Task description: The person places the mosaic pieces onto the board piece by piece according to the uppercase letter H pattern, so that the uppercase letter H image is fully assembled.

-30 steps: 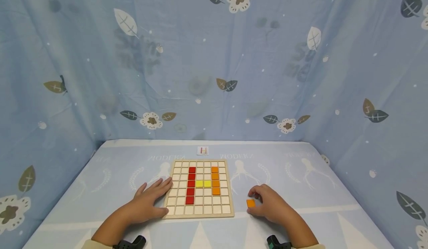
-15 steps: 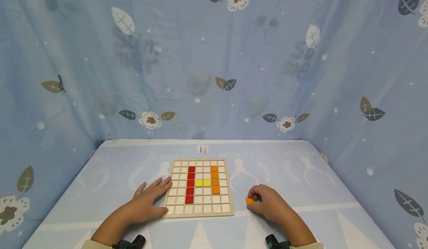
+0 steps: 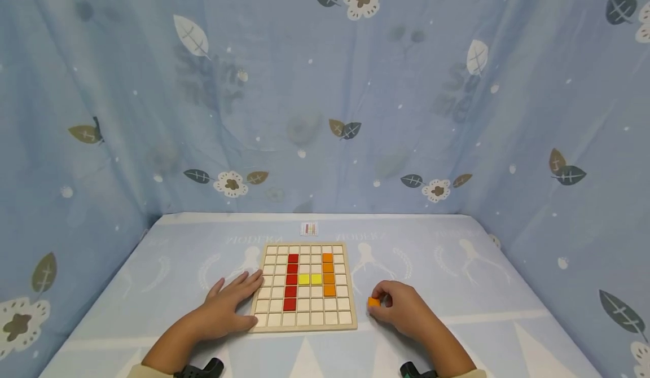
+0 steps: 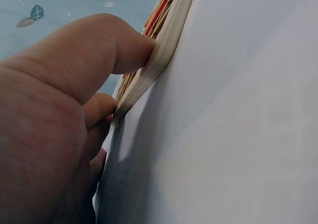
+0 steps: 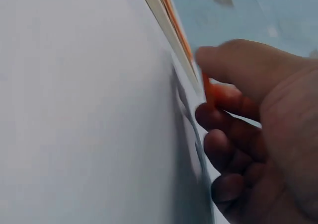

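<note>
A wooden grid board [image 3: 269, 328] lies flat on the table, its cells mostly cream. One column of red tiles [image 3: 291, 279], a pair of yellow tiles [image 3: 310, 279] and a column of orange tiles [image 3: 329, 268] show on it. My left hand [image 3: 223, 309] rests with spread fingers on the board's left edge; in the left wrist view its thumb [image 4: 134, 50] touches the rim. To the right of the board, my right hand [image 3: 403, 307] pinches a loose orange tile [image 3: 373, 302] between thumb and fingers. That tile [image 5: 207, 87] is partly hidden by the fingers in the right wrist view.
A small printed card [image 3: 309, 229] with a coloured grid lies behind the board. The pale patterned tabletop [image 3: 487, 310] extends to both sides. A blue floral curtain [image 3: 325, 96] surrounds the table at the back and sides.
The right hand has closed its fingers on the orange tile and moved it slightly left, toward the board. The left hand has stayed on the board's edge.
</note>
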Demonstrator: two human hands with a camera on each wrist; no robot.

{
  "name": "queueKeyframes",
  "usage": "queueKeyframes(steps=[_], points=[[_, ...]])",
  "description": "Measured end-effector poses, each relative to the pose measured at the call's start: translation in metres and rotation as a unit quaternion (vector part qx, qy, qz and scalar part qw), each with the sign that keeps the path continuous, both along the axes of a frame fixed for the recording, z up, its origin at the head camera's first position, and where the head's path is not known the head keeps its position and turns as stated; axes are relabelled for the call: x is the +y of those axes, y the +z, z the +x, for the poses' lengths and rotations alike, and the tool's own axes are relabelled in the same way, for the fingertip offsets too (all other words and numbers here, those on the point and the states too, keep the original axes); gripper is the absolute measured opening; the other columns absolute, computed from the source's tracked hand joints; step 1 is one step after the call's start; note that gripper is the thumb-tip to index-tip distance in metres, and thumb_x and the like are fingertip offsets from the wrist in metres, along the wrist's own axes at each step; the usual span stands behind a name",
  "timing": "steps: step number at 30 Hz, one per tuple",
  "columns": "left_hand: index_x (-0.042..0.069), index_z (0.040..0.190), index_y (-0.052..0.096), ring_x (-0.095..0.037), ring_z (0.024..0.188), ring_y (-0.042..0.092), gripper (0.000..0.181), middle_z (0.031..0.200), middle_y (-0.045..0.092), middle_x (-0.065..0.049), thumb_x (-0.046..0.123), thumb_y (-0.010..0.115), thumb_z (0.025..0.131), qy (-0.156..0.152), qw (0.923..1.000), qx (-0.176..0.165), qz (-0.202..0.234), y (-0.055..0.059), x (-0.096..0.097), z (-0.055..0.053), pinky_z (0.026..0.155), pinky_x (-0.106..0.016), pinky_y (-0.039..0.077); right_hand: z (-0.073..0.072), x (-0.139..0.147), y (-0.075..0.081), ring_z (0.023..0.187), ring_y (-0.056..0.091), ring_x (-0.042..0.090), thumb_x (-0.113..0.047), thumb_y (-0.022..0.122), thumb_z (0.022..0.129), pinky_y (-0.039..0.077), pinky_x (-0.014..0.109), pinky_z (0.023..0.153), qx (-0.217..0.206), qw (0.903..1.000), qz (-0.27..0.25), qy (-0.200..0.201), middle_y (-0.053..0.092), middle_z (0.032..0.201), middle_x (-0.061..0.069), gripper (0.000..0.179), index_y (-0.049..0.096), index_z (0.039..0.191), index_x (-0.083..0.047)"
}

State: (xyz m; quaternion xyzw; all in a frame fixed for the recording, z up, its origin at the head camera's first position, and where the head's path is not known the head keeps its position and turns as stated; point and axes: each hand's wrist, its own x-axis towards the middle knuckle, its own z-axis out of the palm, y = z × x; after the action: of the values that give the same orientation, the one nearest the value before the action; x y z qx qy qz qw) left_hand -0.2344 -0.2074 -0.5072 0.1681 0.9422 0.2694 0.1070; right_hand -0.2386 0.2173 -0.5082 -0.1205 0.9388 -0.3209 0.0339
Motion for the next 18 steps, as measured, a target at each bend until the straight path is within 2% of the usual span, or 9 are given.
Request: queueKeyframes(steps=[8, 11, 18], points=[[0.018, 0.165, 0.036, -0.038, 0.162, 0.016, 0.093, 0.174, 0.025, 0.001, 0.039, 0.082, 0.087, 0.001, 1.0000, 0.002, 0.000, -0.001, 0.000, 0.001, 0.121, -0.071, -0.007, -0.004, -0.048, 0.013, 0.071, 0.055, 0.012, -0.030, 0.083, 0.089, 0.047, 0.026, 0.059, -0.007, 0.9990, -0.021, 0.039, 0.061, 0.080, -0.007, 0.016, 0.072, 0.098, -0.021], [0.018, 0.165, 0.036, -0.038, 0.162, 0.015, 0.093, 0.174, 0.026, 0.001, 0.039, 0.082, 0.087, 0.002, 1.0000, 0.002, 0.001, -0.002, 0.001, 0.000, 0.121, -0.071, -0.007, -0.007, -0.065, 0.014, 0.071, 0.054, 0.012, -0.029, 0.082, 0.090, 0.046, 0.027, 0.061, -0.009, 0.9986, -0.011, 0.051, 0.061, 0.082, -0.007, 0.016, 0.072, 0.097, -0.019], [0.017, 0.165, 0.036, -0.039, 0.162, 0.016, 0.093, 0.174, 0.026, 0.000, 0.037, 0.082, 0.086, 0.005, 1.0000, 0.001, 0.001, 0.000, 0.001, 0.001, 0.121, -0.071, -0.007, -0.012, -0.093, 0.012, 0.079, 0.055, 0.012, -0.029, 0.085, 0.087, 0.049, 0.029, 0.069, -0.002, 0.9987, 0.035, 0.036, 0.061, 0.090, -0.008, 0.018, 0.069, 0.091, -0.020]])
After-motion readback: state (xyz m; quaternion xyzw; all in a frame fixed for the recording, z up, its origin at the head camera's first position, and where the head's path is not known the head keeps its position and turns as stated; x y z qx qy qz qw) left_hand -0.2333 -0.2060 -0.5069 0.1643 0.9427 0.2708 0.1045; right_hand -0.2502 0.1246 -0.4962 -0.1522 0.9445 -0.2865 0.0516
